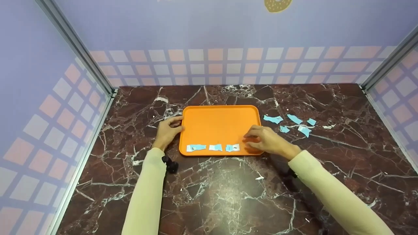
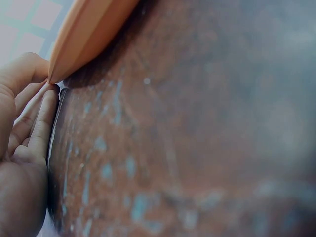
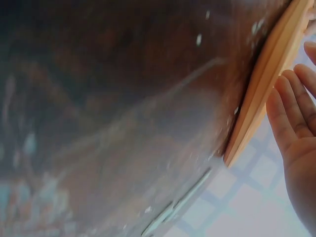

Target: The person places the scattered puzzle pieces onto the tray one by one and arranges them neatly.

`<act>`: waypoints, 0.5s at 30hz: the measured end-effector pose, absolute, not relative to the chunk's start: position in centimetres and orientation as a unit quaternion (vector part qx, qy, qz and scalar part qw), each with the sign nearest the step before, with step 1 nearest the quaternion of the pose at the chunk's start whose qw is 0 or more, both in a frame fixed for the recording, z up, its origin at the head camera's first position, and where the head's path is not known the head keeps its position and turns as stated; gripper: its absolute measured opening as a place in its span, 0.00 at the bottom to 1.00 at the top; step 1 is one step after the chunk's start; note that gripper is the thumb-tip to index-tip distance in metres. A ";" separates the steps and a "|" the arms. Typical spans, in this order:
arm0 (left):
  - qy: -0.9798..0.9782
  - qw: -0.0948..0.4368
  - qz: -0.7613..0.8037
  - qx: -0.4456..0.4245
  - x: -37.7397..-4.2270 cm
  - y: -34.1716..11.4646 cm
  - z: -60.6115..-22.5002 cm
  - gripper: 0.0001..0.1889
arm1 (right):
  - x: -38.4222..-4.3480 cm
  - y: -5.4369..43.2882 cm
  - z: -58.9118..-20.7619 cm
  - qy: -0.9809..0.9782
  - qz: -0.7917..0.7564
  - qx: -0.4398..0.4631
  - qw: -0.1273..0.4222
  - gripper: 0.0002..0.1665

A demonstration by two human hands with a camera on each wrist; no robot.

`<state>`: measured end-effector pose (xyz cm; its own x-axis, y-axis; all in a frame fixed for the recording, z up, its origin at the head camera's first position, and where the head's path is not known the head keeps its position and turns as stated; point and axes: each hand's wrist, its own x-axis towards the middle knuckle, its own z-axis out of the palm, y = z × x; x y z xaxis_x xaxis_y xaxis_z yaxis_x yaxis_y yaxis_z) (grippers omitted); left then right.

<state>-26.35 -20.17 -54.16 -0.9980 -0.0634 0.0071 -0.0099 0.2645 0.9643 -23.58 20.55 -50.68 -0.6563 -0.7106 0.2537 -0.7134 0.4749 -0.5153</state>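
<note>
An orange tray (image 1: 218, 127) lies on the dark marbled table. Along its front edge sit three torn light-blue and white paper pieces in a row: a longer left one (image 1: 200, 147), a middle one (image 1: 218, 147) and a right one (image 1: 229, 148). My left hand (image 1: 166, 131) pinches the tray's left rim; in the left wrist view its thumb (image 2: 30, 71) bears on the edge, with fingers lower down. My right hand (image 1: 266, 141) is over the tray's front right corner, fingers loosely bent and apart from the thumb, nothing seen between them.
Right of the tray, several more torn blue paper pieces lie on the table, among them a long one (image 1: 273, 119), a slanted one (image 1: 294, 119) and a bigger one (image 1: 304, 131). Panel walls with printed squares (image 1: 215, 68) stand at the back and both sides.
</note>
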 end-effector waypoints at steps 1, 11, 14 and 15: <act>-0.794 0.022 -0.606 0.022 -26.4 -20.2 -54.2 0.23 | -23.7 20.8 -50.6 -0.860 0.304 0.410 0.006 0.13; -0.790 0.024 -0.612 0.024 -26.4 -20.1 -54.2 0.23 | -24.7 23.6 -49.7 -0.865 0.328 0.377 0.043 0.16; -0.789 0.027 -0.613 0.022 -26.4 -20.1 -54.2 0.23 | -25.0 24.5 -49.6 -0.868 0.320 0.374 0.066 0.16; -0.789 0.027 -0.613 0.020 -26.4 -20.1 -54.2 0.23 | -25.1 24.8 -49.5 -0.870 0.317 0.371 0.072 0.15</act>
